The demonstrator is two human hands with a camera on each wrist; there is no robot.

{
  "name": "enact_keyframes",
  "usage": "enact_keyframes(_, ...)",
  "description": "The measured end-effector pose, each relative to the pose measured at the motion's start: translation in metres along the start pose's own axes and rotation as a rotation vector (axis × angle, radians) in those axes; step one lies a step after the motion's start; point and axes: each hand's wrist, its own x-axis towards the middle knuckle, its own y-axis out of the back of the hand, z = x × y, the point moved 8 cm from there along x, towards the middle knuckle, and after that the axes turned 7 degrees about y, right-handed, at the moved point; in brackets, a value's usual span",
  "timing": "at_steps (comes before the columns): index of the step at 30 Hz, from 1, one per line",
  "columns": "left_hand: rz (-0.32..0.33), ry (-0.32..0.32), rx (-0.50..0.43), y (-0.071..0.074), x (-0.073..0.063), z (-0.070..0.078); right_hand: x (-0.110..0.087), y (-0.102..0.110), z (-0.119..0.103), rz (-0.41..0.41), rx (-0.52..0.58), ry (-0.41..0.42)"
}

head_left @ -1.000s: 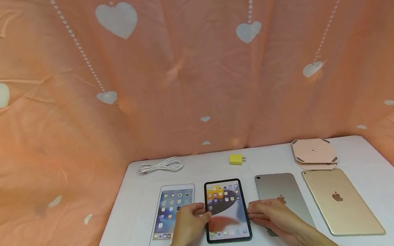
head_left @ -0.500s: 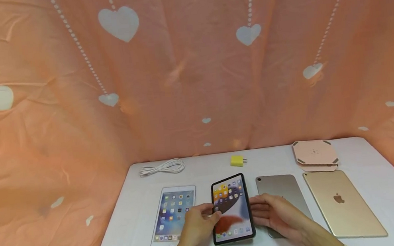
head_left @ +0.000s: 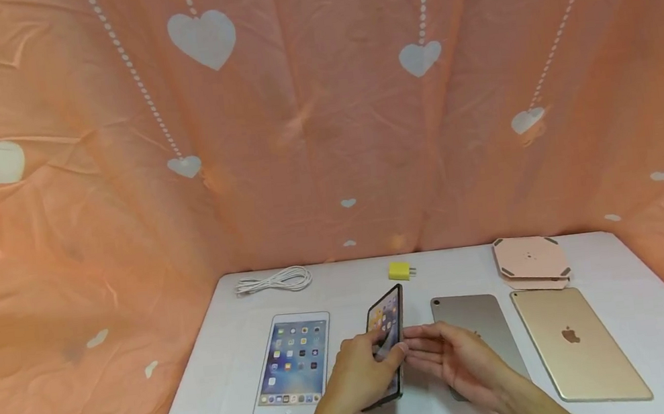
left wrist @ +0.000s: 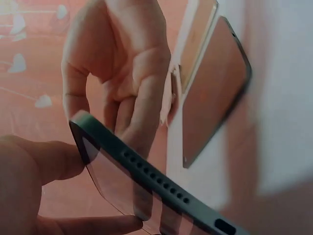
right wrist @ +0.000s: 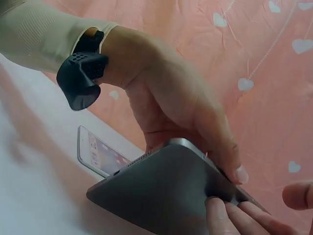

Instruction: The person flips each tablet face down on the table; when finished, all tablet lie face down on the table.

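A big peach cloth (head_left: 324,133) with white hearts hangs behind me and my things, past the far side of the white table (head_left: 204,382). On my right, a gold tablet (head_left: 587,352) lies face down. Next to it is a grey tablet (head_left: 471,314), face down too, partly hidden by my arm. On my left, a white tablet (head_left: 293,353) lies face up.

The dark-edged tablet (right wrist: 159,191) is in the middle, between the white one and the grey one. Its long side points away from me. It is tipped up steeply, so its screen looks left and its smooth back looks right. I can't tell if its low edge touches the table.

My left hand (head_left: 358,369) has it, with thumb and fingers bent around it. My right hand (head_left: 460,361) is just on the other side, fingers almost straight and not gripping anything.

A pink stand (head_left: 529,262) sits far back on the right, a curled white cable (head_left: 279,281) far back on the left, and a little yellow plug (head_left: 399,271) between them.

My right fingertips (right wrist: 216,210) touch the back, so it is right there for them.
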Motion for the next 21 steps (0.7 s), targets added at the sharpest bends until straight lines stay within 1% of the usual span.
enact_keyframes(6, -0.025, -0.007, -0.033, 0.003, -0.003, 0.003, 0.000, -0.006, -0.003, -0.013, -0.038, 0.011)
enact_keyframes(10, -0.054, -0.020, -0.117, 0.004, -0.004, 0.003, 0.000, -0.009, -0.003, -0.046, -0.061, 0.029)
enact_keyframes(12, -0.054, -0.026, -0.160, 0.006, -0.005, 0.002, 0.000, -0.011, -0.001, -0.067, -0.077, 0.038)
enact_keyframes(15, -0.047, -0.034, -0.217, 0.008, -0.006, 0.000, 0.003, -0.013, 0.005, -0.076, -0.112, 0.035)
enact_keyframes(18, -0.036, -0.033, -0.268, 0.011, -0.008, -0.004, 0.007, -0.011, 0.014, -0.051, -0.161, 0.019)
enact_keyframes(21, -0.046, -0.019, -0.333, 0.013, -0.009, -0.009, 0.009, -0.004, 0.024, -0.005, -0.206, -0.006)
